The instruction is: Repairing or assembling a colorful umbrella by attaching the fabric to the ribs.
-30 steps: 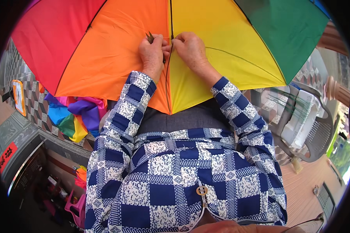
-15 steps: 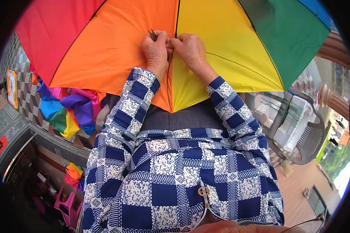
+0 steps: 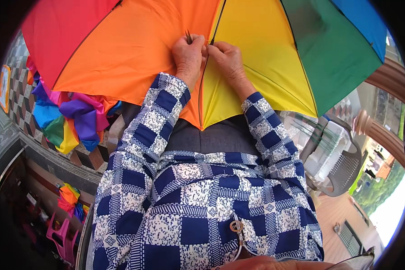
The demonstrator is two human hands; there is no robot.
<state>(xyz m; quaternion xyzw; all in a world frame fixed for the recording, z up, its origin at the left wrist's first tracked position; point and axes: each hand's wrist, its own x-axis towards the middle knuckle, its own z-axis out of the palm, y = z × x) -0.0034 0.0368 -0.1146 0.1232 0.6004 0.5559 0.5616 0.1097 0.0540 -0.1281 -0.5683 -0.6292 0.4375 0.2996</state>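
A rainbow umbrella canopy (image 3: 139,49) lies spread over my lap, its underside with dark ribs facing me. My left hand (image 3: 186,57) is closed over the orange panel, with the dark pointed blades of a pair of small thread snips (image 3: 188,37) sticking up out of it. Its thumb and finger meet beside the seam between orange and yellow. My right hand (image 3: 228,63) pinches at the black rib (image 3: 218,20) along that seam, from the yellow side. A thin orange thread (image 3: 207,41) shows between the two hands. The exact fingertip contact is partly hidden.
Bunched rainbow fabric (image 3: 78,117) lies at the left on the patterned tiled floor. A pink plastic stool (image 3: 60,238) and more colourful fabric (image 3: 69,198) are at the lower left. A grey-brown plastic chair (image 3: 346,166) holding a white box (image 3: 326,148) stands at the right.
The canopy and both hands have shifted slightly to the right in view. The snips' blades point more upright, and an orange thread now shows between the hands.
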